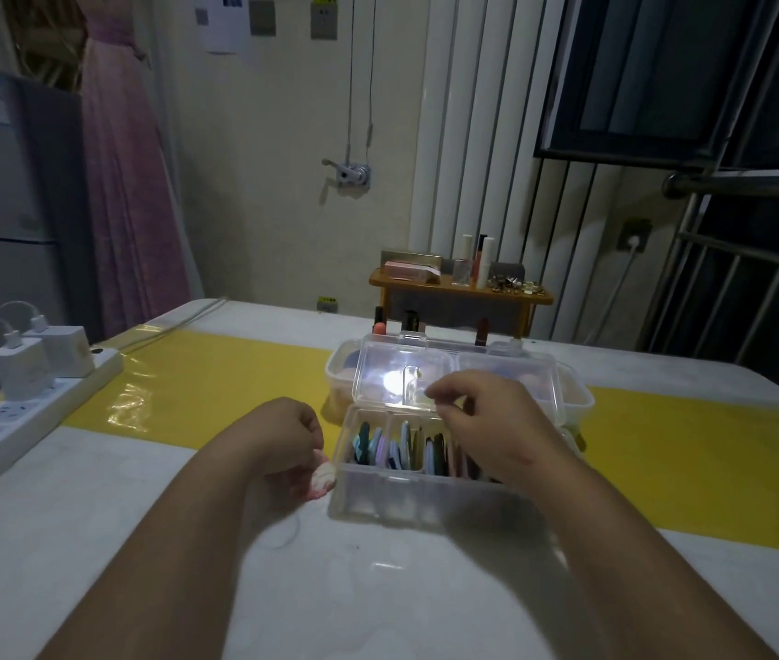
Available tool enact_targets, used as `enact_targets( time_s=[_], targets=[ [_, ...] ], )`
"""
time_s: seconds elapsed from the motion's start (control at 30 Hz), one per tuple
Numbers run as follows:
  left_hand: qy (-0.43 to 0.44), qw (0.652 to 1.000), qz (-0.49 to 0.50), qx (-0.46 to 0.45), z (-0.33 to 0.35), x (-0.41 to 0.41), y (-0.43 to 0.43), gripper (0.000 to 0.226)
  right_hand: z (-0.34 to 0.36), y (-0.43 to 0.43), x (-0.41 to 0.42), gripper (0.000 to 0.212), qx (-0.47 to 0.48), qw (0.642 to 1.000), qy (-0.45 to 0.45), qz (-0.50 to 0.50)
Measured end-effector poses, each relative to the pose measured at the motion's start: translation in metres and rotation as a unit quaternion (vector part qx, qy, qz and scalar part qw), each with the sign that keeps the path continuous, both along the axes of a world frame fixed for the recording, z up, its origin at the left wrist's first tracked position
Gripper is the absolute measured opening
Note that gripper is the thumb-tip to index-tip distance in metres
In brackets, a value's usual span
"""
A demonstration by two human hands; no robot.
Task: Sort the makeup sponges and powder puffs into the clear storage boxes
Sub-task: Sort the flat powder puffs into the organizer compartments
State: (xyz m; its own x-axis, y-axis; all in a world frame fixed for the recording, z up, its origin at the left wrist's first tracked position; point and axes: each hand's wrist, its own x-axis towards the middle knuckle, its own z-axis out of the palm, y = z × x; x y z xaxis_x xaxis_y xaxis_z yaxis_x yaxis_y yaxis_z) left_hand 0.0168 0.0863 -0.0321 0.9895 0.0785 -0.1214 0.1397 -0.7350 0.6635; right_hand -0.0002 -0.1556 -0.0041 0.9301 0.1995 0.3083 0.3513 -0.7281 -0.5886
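Left hand (283,435): my fingers curl round a pink-white puff (322,478), held just beside the left wall of the open clear box (406,493) on the worktop (140,540). Right hand (487,421): fingers curled above the compartments, near the raised lid (387,373); whether they pinch anything I cannot tell. Recommended: slide the puff in edgewise, upright among the stored puffs (387,450).

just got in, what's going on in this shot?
A person is sorting at a table. The left hand holds a pink-and-white puff just left of the open clear box, whose lid stands up. Coloured puffs already stand on edge in its compartments. The right hand hovers over the box with fingers curled near the lid's edge; whether it grips anything is unclear. Another clear container sits behind.
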Motion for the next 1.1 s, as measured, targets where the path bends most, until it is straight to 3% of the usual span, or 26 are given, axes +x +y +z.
enact_targets(
  time_s=[0.27, 0.57, 0.83, 1.0, 1.1],
  targets=[
    [-0.119, 0.984, 0.102, -0.082, 0.000, 0.007, -0.007, 0.015, -0.010, -0.031, -0.001, 0.023, 0.024, 0.999, 0.015, -0.025],
    [-0.303, 0.938, 0.135, -0.099, 0.009, 0.001, -0.015, 0.016, -0.014, -0.039, -0.005, 0.023, 0.149, 0.989, -0.001, -0.007],
    [-0.299, 0.920, 0.055, -0.249, 0.015, -0.009, -0.037, 0.014, -0.011, -0.044, -0.004, 0.024, 0.194, 0.981, -0.024, -0.006],
    [-0.293, 0.923, -0.039, -0.248, 0.018, -0.019, -0.052, 0.020, -0.012, -0.041, -0.007, 0.027, 0.176, 0.984, -0.013, 0.018],
    [-0.276, 0.935, -0.087, -0.203, 0.019, -0.024, -0.057, 0.020, -0.009, -0.039, -0.009, 0.033, 0.153, 0.988, -0.007, 0.033]
  ],
)
